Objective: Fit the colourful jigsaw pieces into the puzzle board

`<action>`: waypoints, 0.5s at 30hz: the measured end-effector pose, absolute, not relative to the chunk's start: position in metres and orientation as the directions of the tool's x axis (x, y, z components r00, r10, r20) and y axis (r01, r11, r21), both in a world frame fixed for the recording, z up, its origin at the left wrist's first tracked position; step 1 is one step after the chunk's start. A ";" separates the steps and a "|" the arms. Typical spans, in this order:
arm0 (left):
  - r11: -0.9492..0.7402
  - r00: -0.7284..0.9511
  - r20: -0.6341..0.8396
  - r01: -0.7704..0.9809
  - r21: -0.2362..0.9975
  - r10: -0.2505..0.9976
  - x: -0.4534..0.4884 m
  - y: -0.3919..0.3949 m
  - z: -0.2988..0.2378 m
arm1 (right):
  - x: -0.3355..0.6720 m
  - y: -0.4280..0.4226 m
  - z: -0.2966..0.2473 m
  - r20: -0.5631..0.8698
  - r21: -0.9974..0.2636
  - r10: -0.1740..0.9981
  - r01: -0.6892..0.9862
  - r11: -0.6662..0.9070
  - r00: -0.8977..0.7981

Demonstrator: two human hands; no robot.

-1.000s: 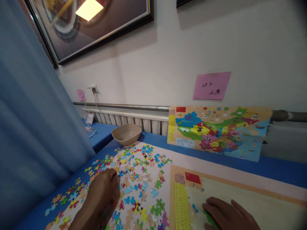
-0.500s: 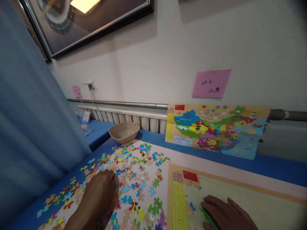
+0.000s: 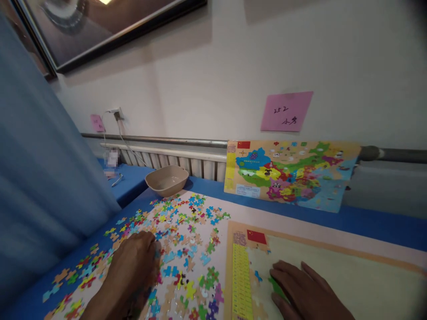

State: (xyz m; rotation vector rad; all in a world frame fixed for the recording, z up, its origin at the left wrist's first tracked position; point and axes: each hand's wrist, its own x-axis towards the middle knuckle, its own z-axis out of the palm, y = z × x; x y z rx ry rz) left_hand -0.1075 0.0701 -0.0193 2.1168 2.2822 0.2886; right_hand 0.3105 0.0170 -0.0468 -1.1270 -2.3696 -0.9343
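Observation:
My left hand (image 3: 131,271) rests palm down on the heap of loose coloured puzzle pieces (image 3: 182,231), fingers curled onto the pieces; what is under them is hidden. My right hand (image 3: 305,291) lies flat with fingers stretched on the puzzle tray (image 3: 367,284), its fingertips over a green piece (image 3: 276,286) near the tray's left side. A small blue piece (image 3: 258,276) sits in the tray by a red flag print (image 3: 256,236).
A finished map picture (image 3: 290,173) leans against the wall behind the tray. A beige bowl (image 3: 167,180) stands at the back left. A blue curtain (image 3: 40,178) hangs at the left. A radiator, a wall socket with cable and a pink note (image 3: 286,111) are behind.
The view has shifted slightly up and right, so everything sits lower and further left. Both hands stay in the same places on the pieces and the tray.

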 end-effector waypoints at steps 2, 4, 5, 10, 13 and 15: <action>0.040 -0.062 0.103 0.978 0.202 0.993 -0.100 0.067 -0.013 | 0.309 0.017 -0.046 0.575 0.383 0.555 0.798 0.466 -0.601; -0.016 -0.003 0.062 0.953 0.303 0.998 -0.088 0.064 -0.005 | 0.309 0.016 -0.045 0.588 0.356 0.562 0.810 0.465 -0.581; -0.056 0.042 0.047 0.936 0.346 0.998 -0.080 0.064 -0.001 | 0.309 0.015 -0.045 0.590 0.341 0.571 0.817 0.465 -0.571; -0.292 0.303 0.010 0.909 0.296 0.953 -0.031 0.074 0.013 | 0.307 0.013 -0.044 0.616 0.249 0.582 0.832 0.495 -0.531; -0.313 0.320 0.018 0.911 0.267 0.947 0.001 0.089 0.012 | 0.307 0.013 -0.045 0.638 0.192 0.578 0.832 0.520 -0.508; -0.284 0.287 0.025 0.924 0.256 0.958 0.018 0.098 0.008 | 0.306 0.013 -0.046 0.647 0.155 0.587 0.837 0.524 -0.487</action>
